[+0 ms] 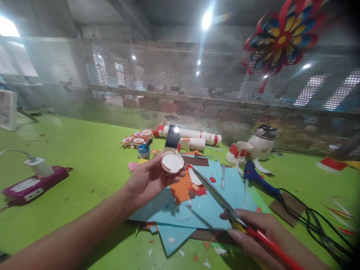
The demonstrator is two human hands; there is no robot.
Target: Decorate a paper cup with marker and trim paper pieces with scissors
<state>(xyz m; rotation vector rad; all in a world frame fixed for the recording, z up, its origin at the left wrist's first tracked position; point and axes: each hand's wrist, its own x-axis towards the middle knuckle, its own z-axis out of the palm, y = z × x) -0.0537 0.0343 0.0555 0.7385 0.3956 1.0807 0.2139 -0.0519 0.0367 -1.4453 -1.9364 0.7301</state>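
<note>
My left hand (150,179) is closed around a shallow white paper cup base (172,161), its round inside turned toward me and a little red along the rim. In my right hand (250,228) is a pair of scissors (216,197) with red handles. The blades look closed together and point up and left. Their tips come near the fingertips of my left hand, apart from the cup base. Beneath both hands lie light blue paper sheets (157,208), with an orange paper piece (180,191) and red scraps on top.
A blue glue gun (260,180) with a black cord lies at right. Behind stand cut red-and-white paper cups (237,152), a white jar (263,144), a phone (172,137) and white tubes (194,143). A purple power strip (36,183) is at left. A paper flower (282,39) hangs above.
</note>
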